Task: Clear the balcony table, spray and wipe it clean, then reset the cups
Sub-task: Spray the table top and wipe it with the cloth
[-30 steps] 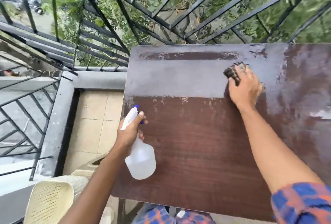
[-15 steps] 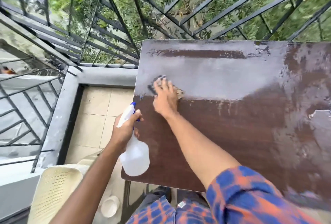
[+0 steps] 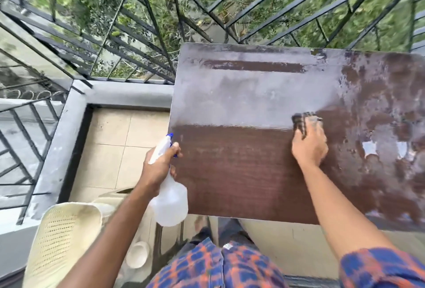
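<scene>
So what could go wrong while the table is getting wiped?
The clear plastic spray bottle hangs from the left hand past the brown wooden table edge; it might bump it. The right hand presses a dark cloth on wet film, which could smear, or drip near the white cup below.

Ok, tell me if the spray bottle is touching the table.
Cannot tell. In the head view the bottle, held in the left hand, overlaps the table edge, with no visible gap or clear contact.

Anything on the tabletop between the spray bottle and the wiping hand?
No. In the head view, only bare dark wiped table lies between the spray bottle and right hand.
</scene>
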### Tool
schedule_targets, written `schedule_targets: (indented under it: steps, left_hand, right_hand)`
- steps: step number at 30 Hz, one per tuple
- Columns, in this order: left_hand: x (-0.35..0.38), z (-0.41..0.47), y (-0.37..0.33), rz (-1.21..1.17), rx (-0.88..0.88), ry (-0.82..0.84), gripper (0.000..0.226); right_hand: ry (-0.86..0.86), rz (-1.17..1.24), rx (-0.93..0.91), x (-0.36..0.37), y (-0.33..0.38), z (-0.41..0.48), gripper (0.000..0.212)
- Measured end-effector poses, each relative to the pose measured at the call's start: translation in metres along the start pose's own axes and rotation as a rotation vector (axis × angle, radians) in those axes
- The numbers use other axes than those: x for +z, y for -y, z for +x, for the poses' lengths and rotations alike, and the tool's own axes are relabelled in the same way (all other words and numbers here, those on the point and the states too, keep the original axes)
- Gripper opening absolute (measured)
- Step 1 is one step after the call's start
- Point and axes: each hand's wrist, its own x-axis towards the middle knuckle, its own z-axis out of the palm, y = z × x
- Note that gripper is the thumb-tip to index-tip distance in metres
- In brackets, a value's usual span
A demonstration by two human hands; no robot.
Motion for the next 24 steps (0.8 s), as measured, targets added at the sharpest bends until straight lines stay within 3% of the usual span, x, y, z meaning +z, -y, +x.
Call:
schedule_targets:
  steps: [3, 6, 8, 13, 15, 18, 22, 24]
  left_hand:
    - [-0.002, -0.009, 0.005, 0.009, -0.018, -0.003, 0.024]
    - [-0.007, -0.019, 0.011, 0.002, -0.017, 0.001, 0.023]
    - [-0.012, -0.025, 0.014, 0.002, -0.003, -0.007, 0.023]
    - [-0.032, -0.04, 0.022, -0.048, 0.005, -0.035, 0.009]
    - [-0.041, -0.046, 0.028, -0.087, 0.003, -0.057, 0.015]
    - [-0.049, -0.052, 0.033, -0.08, 0.011, -0.074, 0.013]
    - [-0.054, -0.059, 0.039, -0.062, 0.003, -0.052, 0.024]
    - [-0.055, -0.06, 0.045, -0.019, 0.003, -0.03, 0.02]
  right_hand:
    - [-0.074, 0.048, 0.257, 0.002, 0.002, -0.026, 0.053]
    - [-0.074, 0.113, 0.318, 0.023, 0.059, -0.081, 0.055]
    - [0.031, 0.114, 0.152, 0.043, 0.105, -0.129, 0.058]
    - [0.554, -0.082, -0.76, 0.085, 0.177, -0.221, 0.066]
    - [0.645, -0.164, -0.997, 0.092, 0.181, -0.239, 0.06]
    - [0.667, -0.139, -1.039, 0.084, 0.164, -0.244, 0.056]
    - [0.661, -0.04, -1.089, 0.052, 0.09, -0.228, 0.056]
    - [0.549, -0.019, -0.931, 0.032, 0.04, -0.212, 0.058]
